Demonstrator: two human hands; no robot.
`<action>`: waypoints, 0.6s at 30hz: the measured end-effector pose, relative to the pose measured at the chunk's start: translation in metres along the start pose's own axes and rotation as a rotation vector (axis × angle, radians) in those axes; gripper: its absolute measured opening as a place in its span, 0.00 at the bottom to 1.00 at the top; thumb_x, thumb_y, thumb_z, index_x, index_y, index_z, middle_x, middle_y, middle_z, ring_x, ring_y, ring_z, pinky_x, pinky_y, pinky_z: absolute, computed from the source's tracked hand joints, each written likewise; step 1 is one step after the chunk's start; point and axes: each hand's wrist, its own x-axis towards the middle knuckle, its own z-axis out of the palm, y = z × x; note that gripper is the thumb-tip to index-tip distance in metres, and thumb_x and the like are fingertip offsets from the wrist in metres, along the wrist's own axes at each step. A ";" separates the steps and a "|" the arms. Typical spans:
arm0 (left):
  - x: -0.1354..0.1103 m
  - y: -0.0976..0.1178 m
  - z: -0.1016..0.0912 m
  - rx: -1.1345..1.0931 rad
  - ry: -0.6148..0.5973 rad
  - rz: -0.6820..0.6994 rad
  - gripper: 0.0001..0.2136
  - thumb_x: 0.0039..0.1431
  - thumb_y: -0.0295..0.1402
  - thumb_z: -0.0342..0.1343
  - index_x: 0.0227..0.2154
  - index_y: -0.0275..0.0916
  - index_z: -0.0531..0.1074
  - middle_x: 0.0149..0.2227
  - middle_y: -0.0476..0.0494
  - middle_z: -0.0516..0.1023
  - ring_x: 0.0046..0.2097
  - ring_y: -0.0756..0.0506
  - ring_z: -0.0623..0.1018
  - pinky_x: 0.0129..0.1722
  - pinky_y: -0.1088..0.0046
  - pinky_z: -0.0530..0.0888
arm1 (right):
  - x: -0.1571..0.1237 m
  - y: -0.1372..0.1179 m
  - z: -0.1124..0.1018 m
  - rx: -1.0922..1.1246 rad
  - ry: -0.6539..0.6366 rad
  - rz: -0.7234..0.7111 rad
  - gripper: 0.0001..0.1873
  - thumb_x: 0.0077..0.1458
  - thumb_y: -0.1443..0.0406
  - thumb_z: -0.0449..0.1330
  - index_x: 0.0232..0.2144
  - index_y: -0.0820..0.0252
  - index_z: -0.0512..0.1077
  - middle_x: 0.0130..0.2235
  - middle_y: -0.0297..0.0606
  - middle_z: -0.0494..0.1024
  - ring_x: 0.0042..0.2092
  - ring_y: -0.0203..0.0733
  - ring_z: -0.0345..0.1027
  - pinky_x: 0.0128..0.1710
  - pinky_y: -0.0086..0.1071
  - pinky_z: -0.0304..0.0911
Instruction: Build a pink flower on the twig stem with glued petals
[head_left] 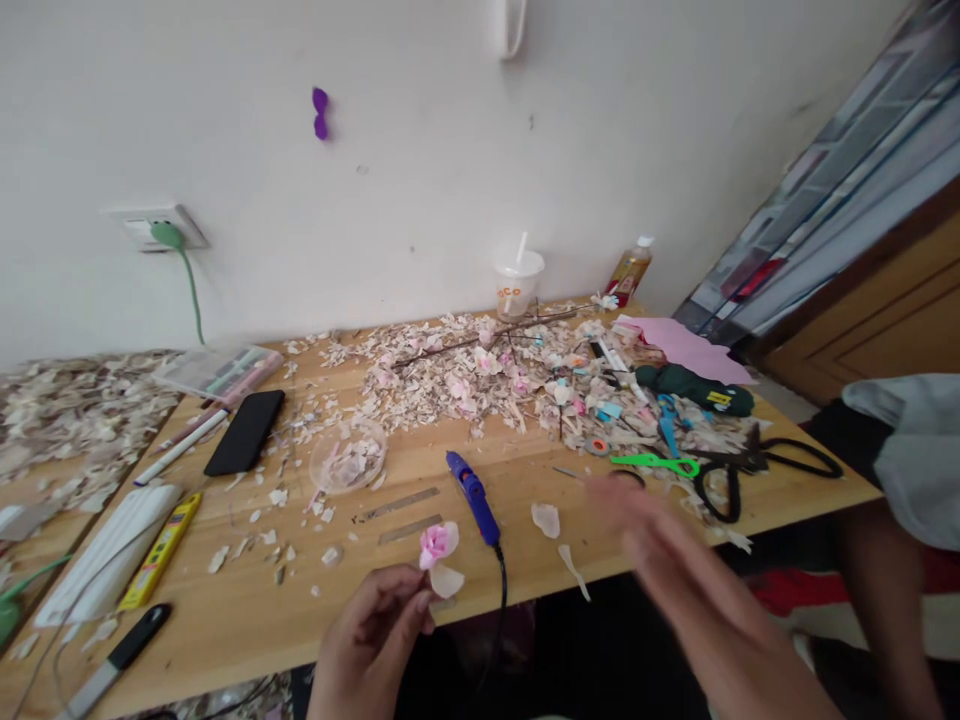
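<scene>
My left hand (379, 635) pinches a small artificial flower (437, 546) between thumb and fingertips, near the table's front edge. Its bloom is pink, with a cream petal (447, 580) hanging below. My right hand (679, 570) is blurred by motion above the front edge; its fingers look stretched out, and no held thing shows. Between the hands lies a blue glue gun (474, 498), its nozzle pointing away from me and its black cord running off the edge. A loose pale petal (546, 519) and a thin curled strip (574, 572) lie left of my right hand.
Pale scraps (450, 350) cover the back, with a flowered branch (480, 343) on them. Black scissors (726, 480) and green scissors (656, 464) lie right. Left are a phone (245, 432), a round plastic dish (348, 455) and a yellow cutter (161, 550). Another person's leg (877, 570) shows at right.
</scene>
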 end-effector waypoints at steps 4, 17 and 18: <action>0.001 0.001 0.004 -0.024 -0.062 -0.010 0.13 0.56 0.46 0.67 0.35 0.41 0.81 0.27 0.46 0.82 0.30 0.48 0.81 0.33 0.77 0.78 | -0.001 -0.011 0.001 0.114 -0.242 -0.222 0.16 0.68 0.63 0.59 0.57 0.48 0.70 0.52 0.36 0.82 0.51 0.40 0.79 0.46 0.24 0.76; -0.007 0.001 0.011 -0.040 -0.122 -0.015 0.12 0.57 0.44 0.66 0.37 0.41 0.81 0.27 0.47 0.82 0.31 0.47 0.81 0.35 0.77 0.78 | 0.011 -0.036 0.046 0.111 -0.224 -0.547 0.17 0.67 0.75 0.57 0.55 0.60 0.70 0.45 0.40 0.80 0.47 0.41 0.73 0.53 0.36 0.69; -0.007 0.000 0.011 -0.033 -0.127 -0.023 0.11 0.58 0.43 0.66 0.37 0.41 0.81 0.28 0.47 0.82 0.32 0.47 0.81 0.36 0.76 0.78 | 0.012 -0.038 0.047 0.115 -0.230 -0.541 0.16 0.67 0.75 0.56 0.54 0.59 0.71 0.43 0.40 0.80 0.45 0.41 0.73 0.52 0.36 0.69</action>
